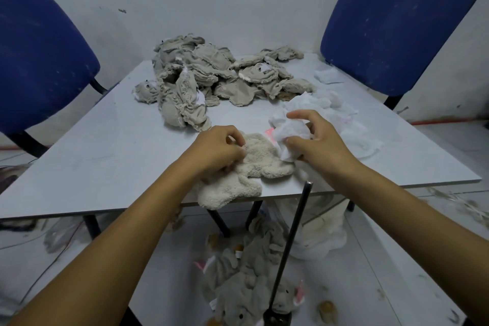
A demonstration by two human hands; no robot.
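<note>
A cream plush toy skin (254,164) lies at the near edge of the grey table (105,156), one limb hanging over the edge. My left hand (219,147) pinches its fuzzy fabric on the left side. My right hand (315,140) grips a wad of white stuffing (289,131) at the skin's right end, where a bit of pink (270,131) shows. More white stuffing (333,111) is piled just behind my right hand.
A heap of grey inside-out toy skins (211,77) covers the table's far middle. Two blue chairs (39,55) (397,24) flank the table. A black rod (291,243) stands before the near edge. Grey plush toys (248,286) and a white bag (317,233) lie on the floor.
</note>
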